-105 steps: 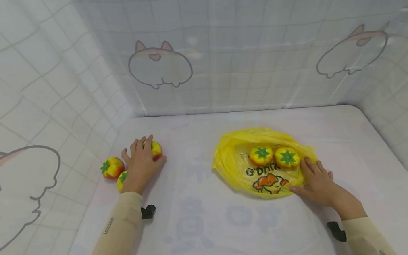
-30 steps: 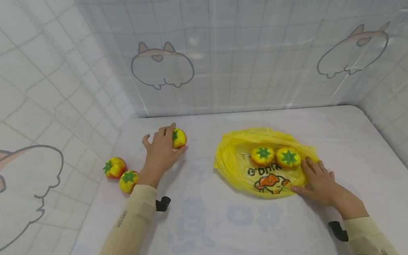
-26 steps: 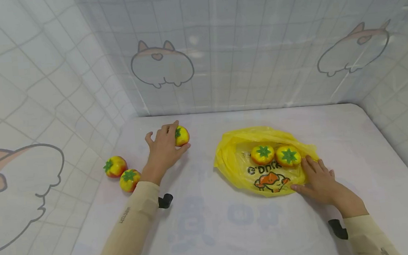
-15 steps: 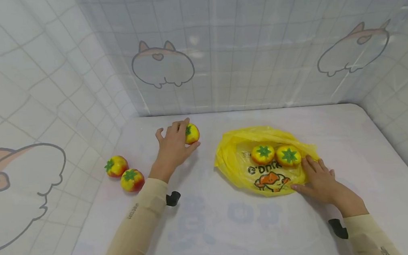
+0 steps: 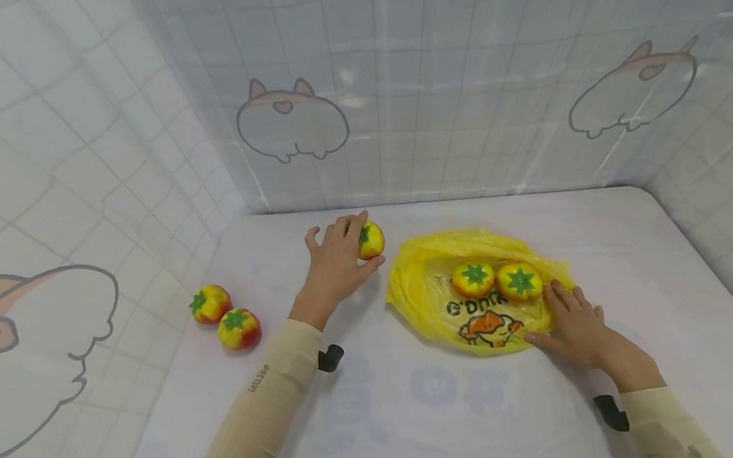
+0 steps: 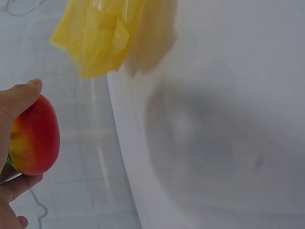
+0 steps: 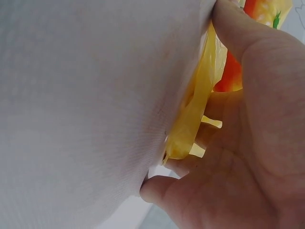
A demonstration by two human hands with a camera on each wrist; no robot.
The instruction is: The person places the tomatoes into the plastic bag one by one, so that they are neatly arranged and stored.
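Observation:
My left hand (image 5: 335,262) grips a round yellow-and-red fruit (image 5: 372,240) with a green star-shaped top, just left of the yellow plastic bag (image 5: 422,311). In the left wrist view the fruit (image 6: 40,138) sits between thumb and fingers, its red underside showing, and shadow falls on the table. The bag lies flat with a duck print. Two like fruits, one left (image 5: 473,278) and one right (image 5: 519,281), rest side by side on it. At the bag's right edge, my right hand (image 5: 578,330) rests with its fingers extended; the right wrist view shows yellow plastic (image 7: 190,119) along them.
Two more such fruits, the farther one (image 5: 211,304) and the nearer one (image 5: 240,329), lie close together on the left of the white-covered table (image 5: 424,442). A tile-patterned curtain (image 5: 447,105) stands behind the table and along both sides.
My left hand has picked the fruit from the left group and carried it rightward, near the bag's left edge. The right hand, the bag and the other fruits have stayed in place.

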